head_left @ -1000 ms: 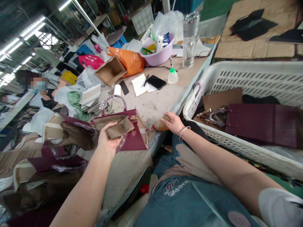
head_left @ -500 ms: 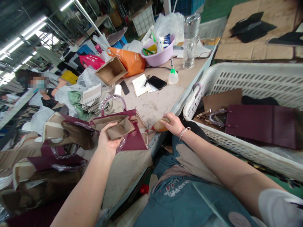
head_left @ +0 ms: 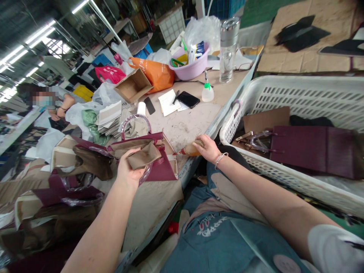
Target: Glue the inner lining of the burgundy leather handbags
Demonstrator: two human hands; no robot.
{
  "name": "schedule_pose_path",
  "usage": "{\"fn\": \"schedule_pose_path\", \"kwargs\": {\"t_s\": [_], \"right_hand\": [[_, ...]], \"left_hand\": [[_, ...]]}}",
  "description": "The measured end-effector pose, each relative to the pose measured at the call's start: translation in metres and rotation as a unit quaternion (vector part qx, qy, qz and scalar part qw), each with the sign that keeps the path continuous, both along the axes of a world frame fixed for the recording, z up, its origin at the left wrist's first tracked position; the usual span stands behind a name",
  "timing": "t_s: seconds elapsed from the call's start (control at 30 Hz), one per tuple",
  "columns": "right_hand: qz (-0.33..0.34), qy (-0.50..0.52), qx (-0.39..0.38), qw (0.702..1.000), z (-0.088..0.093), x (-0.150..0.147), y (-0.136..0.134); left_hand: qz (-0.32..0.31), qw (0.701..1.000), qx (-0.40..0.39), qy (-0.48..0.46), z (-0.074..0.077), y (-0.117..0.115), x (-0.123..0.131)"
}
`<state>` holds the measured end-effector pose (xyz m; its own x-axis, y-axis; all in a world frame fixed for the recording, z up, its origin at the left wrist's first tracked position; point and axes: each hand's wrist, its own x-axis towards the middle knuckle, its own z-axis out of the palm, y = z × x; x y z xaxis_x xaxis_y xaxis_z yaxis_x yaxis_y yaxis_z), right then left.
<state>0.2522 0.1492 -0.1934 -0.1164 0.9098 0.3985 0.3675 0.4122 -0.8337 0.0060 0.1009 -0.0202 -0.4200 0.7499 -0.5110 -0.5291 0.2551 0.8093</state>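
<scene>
A maroon handbag (head_left: 163, 170) lies on its side at the table's edge, its pale inner border facing right. My left hand (head_left: 129, 168) is closed on the bag's brown lining (head_left: 145, 154), which is folded back out of the opening. In my right hand (head_left: 208, 148) is a squeeze bottle (head_left: 193, 148) of amber liquid, probably glue, lying nearly level. Its red tip points left and meets or nearly meets the bag's pale border; I cannot tell which. The bag's plastic-wrapped handle (head_left: 136, 117) stands up behind it.
More unfinished maroon bags (head_left: 85, 159) are heaped on the left. A white plastic basket (head_left: 237, 117) with a maroon bag (head_left: 301, 148) stands at my right. Farther back are a phone (head_left: 188, 99), a small green-capped bottle (head_left: 207, 93), a water bottle (head_left: 227, 53) and a lilac basin (head_left: 196, 68).
The squeeze bottle in my right hand has shifted very slightly up and left along the bag's border. My left hand keeps its hold on the lining.
</scene>
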Motion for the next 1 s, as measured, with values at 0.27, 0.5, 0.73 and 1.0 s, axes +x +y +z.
{"fn": "schedule_pose_path", "kwargs": {"t_s": [0.27, 0.5, 0.73, 1.0], "right_hand": [[0.038, -0.013, -0.066, 0.997, -0.0005, 0.0004, -0.0018], [-0.009, -0.003, -0.041, 0.999, -0.0016, 0.001, 0.0], [0.023, -0.003, -0.036, 0.999, -0.0003, 0.0017, -0.0029], [0.04, 0.008, -0.003, 0.999, 0.0055, 0.0046, -0.0065]], "left_hand": [[0.0, 1.0, 0.002, -0.003, -0.0004, -0.0021, -0.0011], [-0.014, 1.0, 0.006, -0.017, 0.0014, -0.0044, 0.0003], [-0.003, 1.0, 0.005, -0.008, 0.0003, -0.0053, -0.0005], [0.012, 1.0, 0.001, -0.007, 0.0049, -0.008, 0.0048]]}}
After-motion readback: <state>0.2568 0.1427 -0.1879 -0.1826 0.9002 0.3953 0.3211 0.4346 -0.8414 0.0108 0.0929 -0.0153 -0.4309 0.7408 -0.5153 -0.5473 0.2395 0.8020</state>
